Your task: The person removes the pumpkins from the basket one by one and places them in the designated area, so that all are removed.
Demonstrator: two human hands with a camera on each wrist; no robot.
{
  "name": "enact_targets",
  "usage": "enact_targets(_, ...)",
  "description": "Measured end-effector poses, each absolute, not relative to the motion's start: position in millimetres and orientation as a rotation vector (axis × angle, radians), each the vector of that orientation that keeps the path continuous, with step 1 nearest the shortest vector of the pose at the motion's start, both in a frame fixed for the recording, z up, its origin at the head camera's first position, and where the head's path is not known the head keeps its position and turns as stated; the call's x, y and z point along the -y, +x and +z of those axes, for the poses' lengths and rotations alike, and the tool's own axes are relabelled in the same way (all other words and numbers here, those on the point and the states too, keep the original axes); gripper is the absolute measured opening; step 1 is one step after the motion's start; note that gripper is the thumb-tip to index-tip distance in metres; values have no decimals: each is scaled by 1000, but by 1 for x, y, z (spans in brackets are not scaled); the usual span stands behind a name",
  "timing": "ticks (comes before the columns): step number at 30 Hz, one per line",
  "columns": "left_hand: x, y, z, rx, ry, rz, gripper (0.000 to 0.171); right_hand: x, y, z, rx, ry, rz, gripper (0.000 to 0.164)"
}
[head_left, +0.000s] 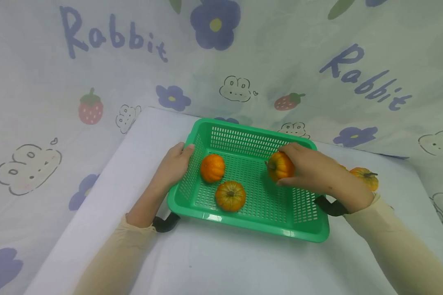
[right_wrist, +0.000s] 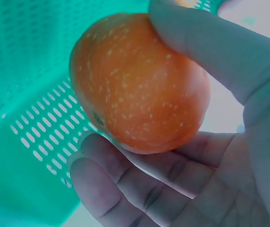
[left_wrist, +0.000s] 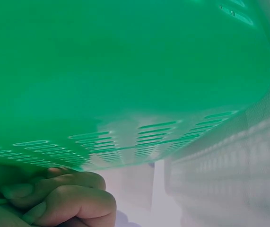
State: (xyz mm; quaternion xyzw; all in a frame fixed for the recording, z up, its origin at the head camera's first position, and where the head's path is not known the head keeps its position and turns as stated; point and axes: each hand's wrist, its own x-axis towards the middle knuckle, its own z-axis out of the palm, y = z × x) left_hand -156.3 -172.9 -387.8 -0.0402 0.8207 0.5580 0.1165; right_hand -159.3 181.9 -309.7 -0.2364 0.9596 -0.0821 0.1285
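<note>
**Right hand (head_left: 311, 169) holds a pumpkin (head_left: 280, 167) within the basket (head_left: 251, 225)**

Near the worktop's (head_left: 214, 262) far edge, the pumpkin sits inside the basket's right end, pinched between thumb and curled fingers; whether it touches the basket's floor, I cannot tell. The left hand (head_left: 172, 167) grips the basket's left rim. An orange pumpkin (head_left: 212, 168) and a yellower one (head_left: 230, 196) lie in the left half.

The held pumpkin looks light and stiff, perhaps slippery; its rounded sides should give the safest hold, since the stem (head_left: 269, 165) might snap.

The right wrist view shows pale flecks and a small dark mark (right_wrist: 98, 118) hidden from the head view, which alone shows the stem. The left wrist view reveals bent fingers (left_wrist: 80, 203) beside the basket's wall.
</note>
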Motion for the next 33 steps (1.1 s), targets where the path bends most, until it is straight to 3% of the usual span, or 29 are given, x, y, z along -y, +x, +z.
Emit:
enact_targets(4,173,-156,-387,-2406,-125,1625,50,-192,-149,-301,-2820,-731,-237,88)
enact_targets(9,173,-157,-389,-2399,-132,1626,48,-209,-136,-296,-2859,-747,-338,81)
enact_targets(19,173,-157,-389,-2398,-131,1624,48,-253,-112,-288,-2967,-526,-553,86)
enact_targets(33,174,-158,-386,-2372,-158,1602,51,-310,-83,-324,-3140,-170,-706,91)
